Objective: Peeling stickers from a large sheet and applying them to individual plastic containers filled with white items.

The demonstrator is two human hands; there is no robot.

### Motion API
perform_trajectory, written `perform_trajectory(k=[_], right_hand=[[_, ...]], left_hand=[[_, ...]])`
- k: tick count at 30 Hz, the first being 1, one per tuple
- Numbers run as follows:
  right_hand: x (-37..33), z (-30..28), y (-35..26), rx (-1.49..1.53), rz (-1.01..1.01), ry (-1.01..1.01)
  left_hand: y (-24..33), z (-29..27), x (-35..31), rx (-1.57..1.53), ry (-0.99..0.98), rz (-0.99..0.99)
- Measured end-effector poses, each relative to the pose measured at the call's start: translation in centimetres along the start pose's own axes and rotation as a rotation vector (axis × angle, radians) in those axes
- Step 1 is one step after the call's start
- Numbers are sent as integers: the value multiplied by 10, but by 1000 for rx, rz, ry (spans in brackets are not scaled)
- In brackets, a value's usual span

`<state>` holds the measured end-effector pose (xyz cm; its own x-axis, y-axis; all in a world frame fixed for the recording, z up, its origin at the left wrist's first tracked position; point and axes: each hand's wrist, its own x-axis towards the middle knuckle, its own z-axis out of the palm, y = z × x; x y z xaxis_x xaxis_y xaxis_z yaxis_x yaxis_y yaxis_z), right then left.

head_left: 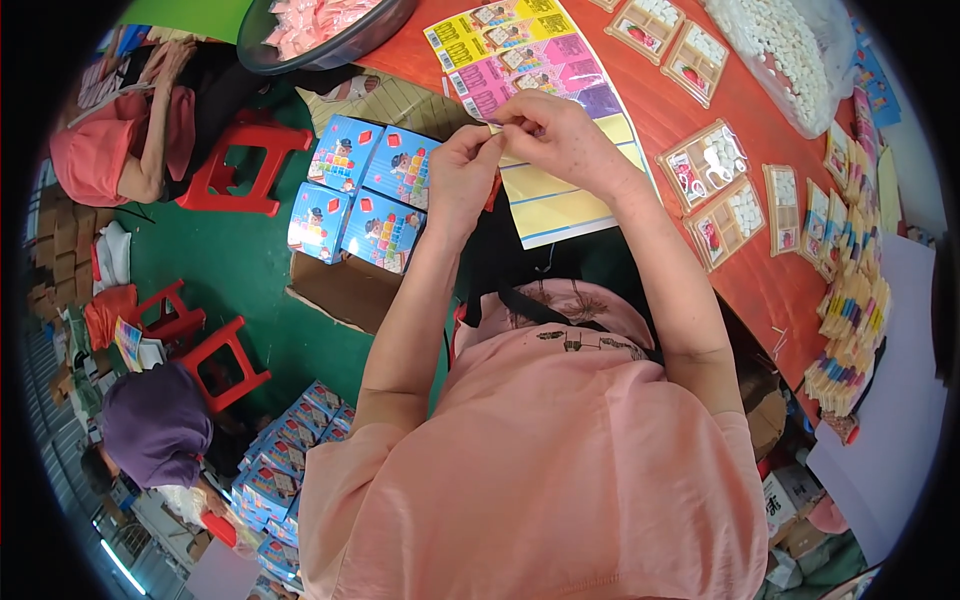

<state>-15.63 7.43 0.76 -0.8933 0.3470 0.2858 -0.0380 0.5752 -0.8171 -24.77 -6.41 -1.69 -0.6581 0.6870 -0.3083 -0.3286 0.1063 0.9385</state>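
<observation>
Over the edge of the red table, my left hand (462,180) and my right hand (562,145) meet with fingertips pinched together. Between them a small pale-yellow bit shows, too covered by the fingers to name. Beneath my right hand lies a sheet of stickers (520,60), with yellow and pink printed labels at its far end. The near part of the sheet is plain yellow, crossed by blue lines. Left of my left hand stand several blue printed boxes (381,235), grouped together in an open brown carton (345,290).
On the red table (640,120) are wooden compartment trays (705,165) with white pieces, a clear bag of white pieces (790,60) and stacked wooden pieces (850,330). A dark basin (340,50) holds pink packets. Red stools (245,165) and two other people are at left.
</observation>
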Motion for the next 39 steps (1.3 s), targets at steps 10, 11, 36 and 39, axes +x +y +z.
perform_trajectory(k=[10,11,36,39], right_hand=[[10,-12,4,0,26,-97],[9,-10,5,0,-17,-54],[-134,-194,-78,124,-158,1458],[-138,-156,-84,-502,-227,1089]], left_hand=[[6,0,3,50,-60,64],[9,1,2,10,-70,-21],[47,57,37,945,662,1027],[63,106,-33,420,-56,658]])
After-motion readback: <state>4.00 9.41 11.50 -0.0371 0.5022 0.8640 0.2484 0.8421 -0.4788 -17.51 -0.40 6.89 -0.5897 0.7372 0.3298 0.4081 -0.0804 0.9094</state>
